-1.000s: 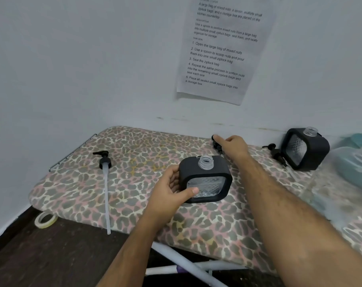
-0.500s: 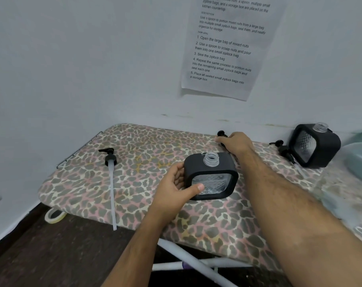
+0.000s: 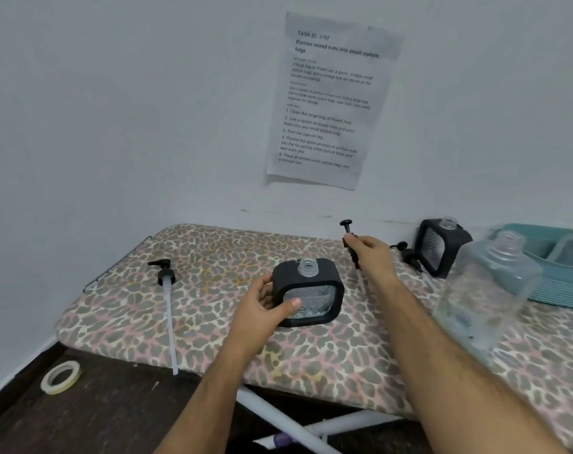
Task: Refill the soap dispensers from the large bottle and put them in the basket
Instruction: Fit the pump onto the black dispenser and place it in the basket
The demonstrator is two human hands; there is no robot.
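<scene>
A black square soap dispenser [image 3: 311,291] with a clear open neck stands mid-board; my left hand [image 3: 262,306] grips its left side. My right hand [image 3: 372,253] holds a black pump head [image 3: 349,235] lifted off the board, its clear tube slanting down behind the dispenser. A second open dispenser [image 3: 442,247] stands at the back right with another pump [image 3: 408,255] lying beside it. The large clear bottle [image 3: 485,296] stands uncapped at the right. The teal basket [image 3: 547,267] sits behind it.
A long pump with its tube [image 3: 167,299] lies on the left of the leopard-print ironing board [image 3: 180,326], tip past the front edge. A tape roll [image 3: 61,376] lies on the dark floor. A printed sheet [image 3: 327,103] hangs on the wall.
My right hand closed on the pump head at the back of the board and raised it. My left hand stayed on the dispenser. The view tilted up.
</scene>
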